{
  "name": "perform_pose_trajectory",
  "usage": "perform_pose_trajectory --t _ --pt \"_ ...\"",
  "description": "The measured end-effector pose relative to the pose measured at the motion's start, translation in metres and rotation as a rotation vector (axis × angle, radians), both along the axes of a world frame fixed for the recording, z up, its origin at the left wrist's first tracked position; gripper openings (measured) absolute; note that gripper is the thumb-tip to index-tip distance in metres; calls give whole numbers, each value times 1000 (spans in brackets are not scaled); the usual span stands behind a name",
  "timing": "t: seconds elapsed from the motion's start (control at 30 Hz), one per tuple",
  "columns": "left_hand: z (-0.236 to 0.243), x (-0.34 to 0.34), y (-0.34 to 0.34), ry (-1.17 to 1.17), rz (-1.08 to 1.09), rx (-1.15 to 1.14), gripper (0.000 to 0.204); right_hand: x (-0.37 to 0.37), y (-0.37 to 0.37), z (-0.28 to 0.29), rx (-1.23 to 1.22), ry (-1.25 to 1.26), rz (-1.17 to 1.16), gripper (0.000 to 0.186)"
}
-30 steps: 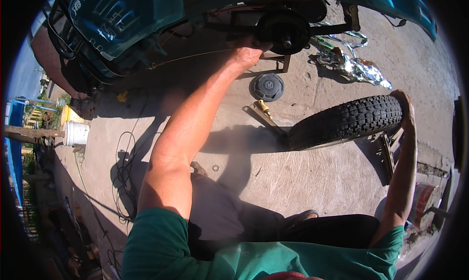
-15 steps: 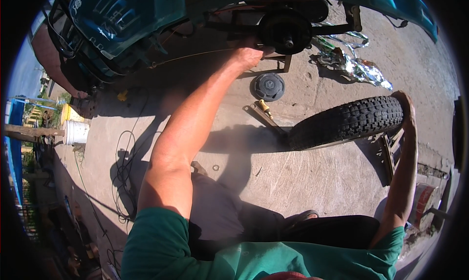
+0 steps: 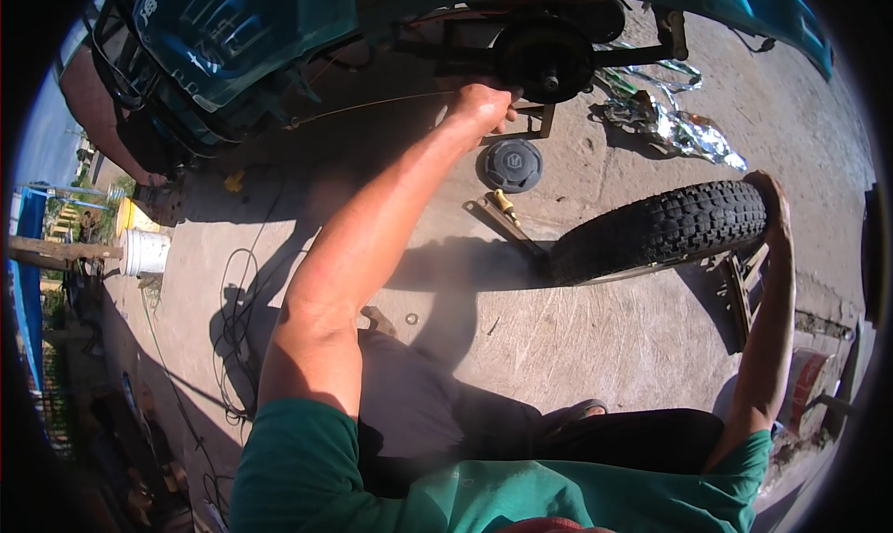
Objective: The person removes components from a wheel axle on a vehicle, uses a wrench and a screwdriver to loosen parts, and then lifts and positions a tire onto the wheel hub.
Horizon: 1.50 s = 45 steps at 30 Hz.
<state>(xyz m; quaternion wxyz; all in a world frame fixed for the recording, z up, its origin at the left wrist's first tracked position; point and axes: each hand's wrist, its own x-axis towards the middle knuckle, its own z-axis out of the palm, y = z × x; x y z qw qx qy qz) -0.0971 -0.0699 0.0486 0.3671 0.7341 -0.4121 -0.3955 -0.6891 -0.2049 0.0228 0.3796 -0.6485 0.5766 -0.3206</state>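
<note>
My left hand (image 3: 486, 112) reaches forward to the lower left edge of a dark wheel hub (image 3: 549, 63) under the blue vehicle. Its fingers are curled, and what they pinch is hidden; a thin cable (image 3: 372, 108) runs from the left toward this hand. On the right, my right hand (image 3: 770, 201) grips the outer end of a black knobby tyre (image 3: 665, 224), which stands on its tread, tilted. Between my hands, a round black hub cap (image 3: 512, 166) lies on the ground, with a yellow-handled tool (image 3: 504, 203) near it.
The blue vehicle body (image 3: 242, 40) hangs over the top of the view. Crumpled silver foil (image 3: 679, 128) lies beyond the tyre. A loose black cord (image 3: 228, 347) coils on the concrete at left, with a white bucket (image 3: 145, 252) farther off. A metal frame (image 3: 739, 296) stands beside the tyre.
My left hand has turned slightly and drawn a little down from the hub, showing more of its curled fingers. My right hand and the tyre have hardly moved.
</note>
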Motion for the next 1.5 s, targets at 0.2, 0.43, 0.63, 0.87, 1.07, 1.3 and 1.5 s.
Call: perform_pose_trajectory --t 0.2,0.43,0.63,0.87,1.07,1.3,1.5 --pt "4 -12 6 345 94 -23 23 -2 2 2 2 -36 28 38" --pt "12 -10 6 166 12 42 24 -4 -1 1 21 -15 -9 41" --pt "24 25 -6 -667 -24 -494 35 -1 -1 6 14 -12 36 40" --pt "65 -11 4 -500 -198 -554 54 15 14 26 51 -46 9 36" --pt "52 -7 -1 -443 -250 -748 59 27 17 19 53 -125 6 33" --pt "51 -11 3 -471 -200 -580 58 32 19 19 86 -143 -48 32" --pt "54 -18 5 -417 -155 -562 55 24 10 11 129 -276 -77 39"
